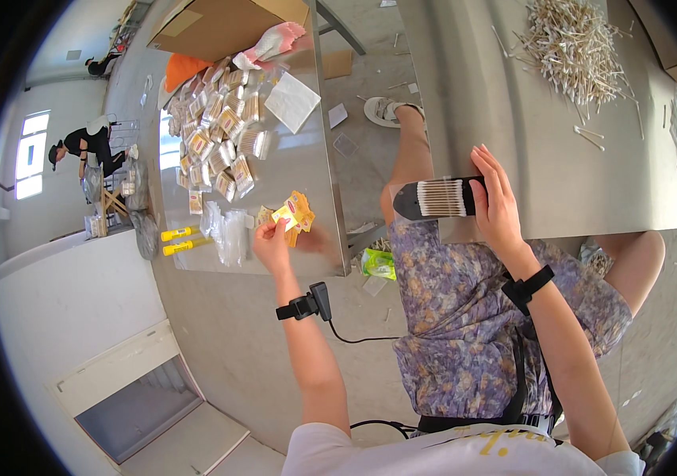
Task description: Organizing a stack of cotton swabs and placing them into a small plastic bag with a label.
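My left hand (272,247) reaches over the left metal table and pinches a small yellow card (284,214) between thumb and fingers. Beside it lies a loose pile of yellow-orange cards (303,208). Across my lap, at the edge of the right table, my right hand (498,208) grips one end of a flat black holder (407,201), its thumb by the swabs and its fingers fairly straight. A row of cotton swabs (441,198) lies side by side on the holder. The holder's far right end is hidden under my hand.
Packed swab bags (219,131) are heaped on the left table, near clear plastic sleeves (230,236), two yellow tubes (180,247) and a cardboard box (227,28). Loose cotton swabs (576,51) pile up on the right table. A gap separates the tables. Another person (92,151) works far left.
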A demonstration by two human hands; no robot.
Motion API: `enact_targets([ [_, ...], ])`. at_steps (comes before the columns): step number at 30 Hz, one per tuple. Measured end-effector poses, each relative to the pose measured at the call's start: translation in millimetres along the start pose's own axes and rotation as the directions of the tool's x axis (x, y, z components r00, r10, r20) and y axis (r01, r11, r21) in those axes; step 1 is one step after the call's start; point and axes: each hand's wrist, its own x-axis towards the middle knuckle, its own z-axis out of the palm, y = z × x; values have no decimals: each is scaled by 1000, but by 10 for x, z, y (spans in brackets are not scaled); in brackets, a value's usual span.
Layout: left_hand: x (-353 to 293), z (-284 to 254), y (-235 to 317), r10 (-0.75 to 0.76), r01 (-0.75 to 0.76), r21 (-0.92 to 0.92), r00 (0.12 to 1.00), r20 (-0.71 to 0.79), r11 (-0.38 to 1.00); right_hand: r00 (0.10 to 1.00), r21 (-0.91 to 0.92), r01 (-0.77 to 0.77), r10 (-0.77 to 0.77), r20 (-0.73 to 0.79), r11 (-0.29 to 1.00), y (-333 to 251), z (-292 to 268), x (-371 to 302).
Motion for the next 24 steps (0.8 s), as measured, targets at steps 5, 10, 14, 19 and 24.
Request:
enact_targets([
  [5, 6, -22, 48, -85, 87, -59, 996, 35, 994, 1000, 5, -4, 4, -3, 1000, 19, -24, 4],
  [10, 62, -117, -27, -15, 15, 32, 1000, -6, 999, 1000, 16, 19, -19, -7, 1000, 1, -7, 5],
  [14, 57, -166, 47, -14, 20, 80, 997, -75, 997, 1000, 28, 21, -20, -18, 999, -33, 14, 8],
  [19, -646, 313, 1006, -15, 136, -413, 959, 284, 900, 996, 120, 50, -40, -83, 992, 61, -150, -16],
  [24, -1588, 695, 1715, 60, 342, -372, 662, 747, 863, 953, 430, -277, 188, 238, 859, -520, -341, -191],
])
